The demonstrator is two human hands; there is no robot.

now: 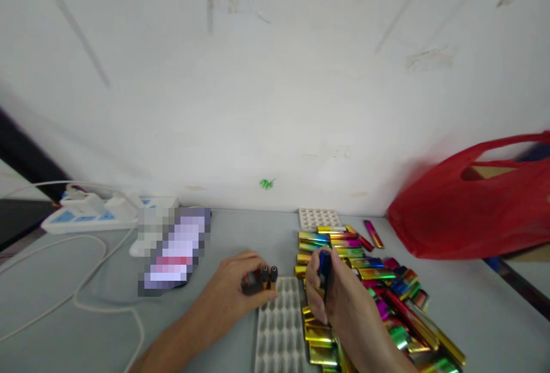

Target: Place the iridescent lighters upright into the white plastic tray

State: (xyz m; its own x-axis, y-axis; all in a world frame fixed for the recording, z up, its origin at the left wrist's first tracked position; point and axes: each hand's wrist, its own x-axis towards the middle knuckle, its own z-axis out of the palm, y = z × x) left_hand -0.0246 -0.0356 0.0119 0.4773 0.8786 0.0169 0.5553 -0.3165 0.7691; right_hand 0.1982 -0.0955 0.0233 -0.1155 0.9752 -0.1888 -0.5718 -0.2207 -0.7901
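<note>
My left hand pinches two small dark-tipped cylinders side by side, above the upper left corner of a pale tray with rows of oval hollows. To the right of the tray my right hand is closed round a shiny dark blue piece. Beneath and beyond that hand lies a heap of shiny metallic tubes in gold, green, red, purple and blue. The fingers partly hide what each hand holds.
At the back stands a small white holed block. A red bag rests at the right. On the left are a blurred-out phone, a white power strip and loose white cables. A wall rises behind.
</note>
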